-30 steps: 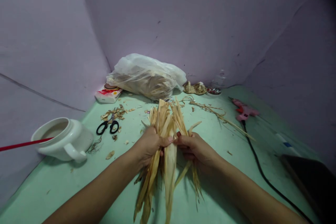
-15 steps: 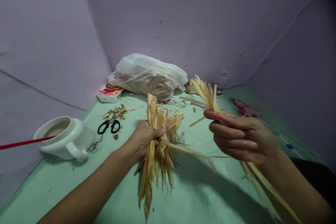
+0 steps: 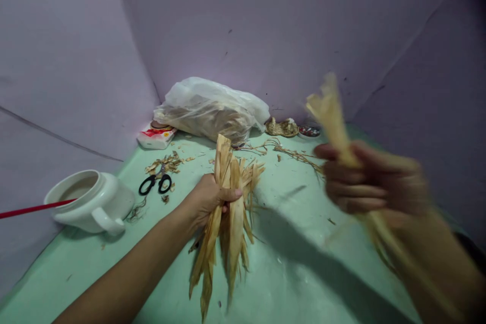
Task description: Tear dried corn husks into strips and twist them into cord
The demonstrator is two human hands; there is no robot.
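My left hand [image 3: 207, 197] is closed round a bundle of dry corn husks [image 3: 228, 212] that stands on end over the green table [image 3: 288, 263], its lower ends fanning toward me. Raised off to the right, my right hand [image 3: 374, 182] is closed on a separate strip of husk [image 3: 330, 114]; its top sticks up above my fingers and its tail hangs down past my wrist. This hand and its strip are smeared by motion.
A white plastic bag of husks [image 3: 212, 109] lies at the back by the purple wall. Black scissors [image 3: 155, 183] and husk scraps lie left of the bundle. A white pot [image 3: 91, 201] with a red stick sits far left. Loose fibres [image 3: 296, 154] and a small coil lie behind.
My right hand has pulled a strip of husk away from the bundle and lifted it up and to the right. The left hand has kept its grip on the bundle.
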